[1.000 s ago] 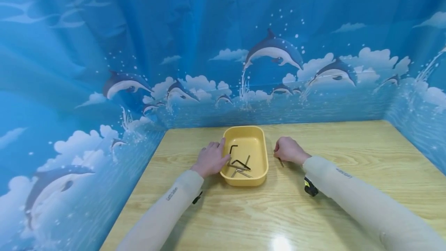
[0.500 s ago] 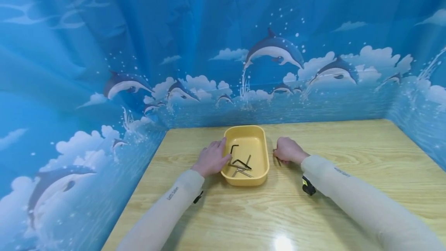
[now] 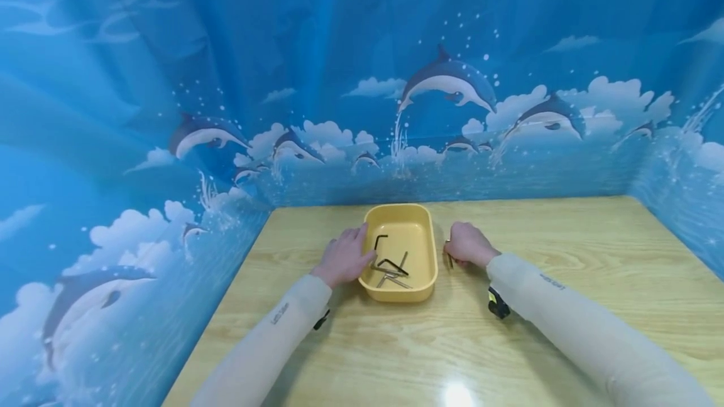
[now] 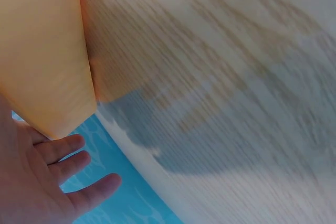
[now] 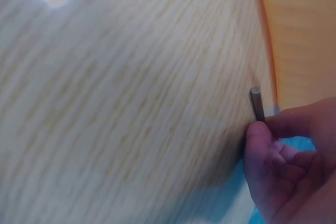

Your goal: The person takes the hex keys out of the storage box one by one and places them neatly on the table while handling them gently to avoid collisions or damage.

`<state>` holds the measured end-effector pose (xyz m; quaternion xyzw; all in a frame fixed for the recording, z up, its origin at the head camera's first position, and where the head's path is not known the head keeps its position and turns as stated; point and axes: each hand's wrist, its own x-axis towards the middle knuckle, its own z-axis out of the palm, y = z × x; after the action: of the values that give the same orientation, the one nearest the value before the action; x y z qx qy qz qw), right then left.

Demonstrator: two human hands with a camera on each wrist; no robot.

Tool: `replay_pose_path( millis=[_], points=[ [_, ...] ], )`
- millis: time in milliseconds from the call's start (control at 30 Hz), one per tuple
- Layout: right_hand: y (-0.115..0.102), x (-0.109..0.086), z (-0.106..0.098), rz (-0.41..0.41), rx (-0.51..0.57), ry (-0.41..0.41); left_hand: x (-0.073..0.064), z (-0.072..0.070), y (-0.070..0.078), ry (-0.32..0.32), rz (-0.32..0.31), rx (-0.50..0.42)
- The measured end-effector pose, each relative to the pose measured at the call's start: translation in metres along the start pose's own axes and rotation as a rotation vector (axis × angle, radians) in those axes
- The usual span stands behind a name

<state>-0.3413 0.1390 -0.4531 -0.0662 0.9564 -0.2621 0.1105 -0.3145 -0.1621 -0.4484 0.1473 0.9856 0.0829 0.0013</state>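
In the head view, you've got your left hand (image 3: 343, 257) along the near-left side of the yellow tray (image 3: 414, 244), fingers pretty relaxed against its rim. Your right hand (image 3: 471, 244) is just off the tray's other side, with a small metal key (image 3: 450, 261) poking out of it. Already in the tray: two black L-shaped keys (image 3: 398, 267) plus a few silver keys (image 3: 404, 259) crossed over each other near the end closest to you. They overlap too much for me to give an exact count.

From the left wrist you can see fingers spread loosely by the tray's outer wall, not curled around anything. Looks like you're just steadying it, I'd guess.

From the right wrist, thumb and index finger are closed together on that metal key, one end sticking out over the table (image 5: 131, 93). Can't tell if it's touching the wood.

So imo you're a good way in: a bunch of keys sit inside, and the pinched one is the only one I can see outside.
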Motion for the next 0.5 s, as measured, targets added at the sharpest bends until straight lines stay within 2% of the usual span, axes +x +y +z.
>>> replay_pose_path(
  millis=[500],
  points=[
    [0.0016, 0.0024, 0.0008, 0.014, 0.000, 0.005, 0.0007, -0.0023, 0.0015, -0.007, 0.004, 0.025]
  ],
)
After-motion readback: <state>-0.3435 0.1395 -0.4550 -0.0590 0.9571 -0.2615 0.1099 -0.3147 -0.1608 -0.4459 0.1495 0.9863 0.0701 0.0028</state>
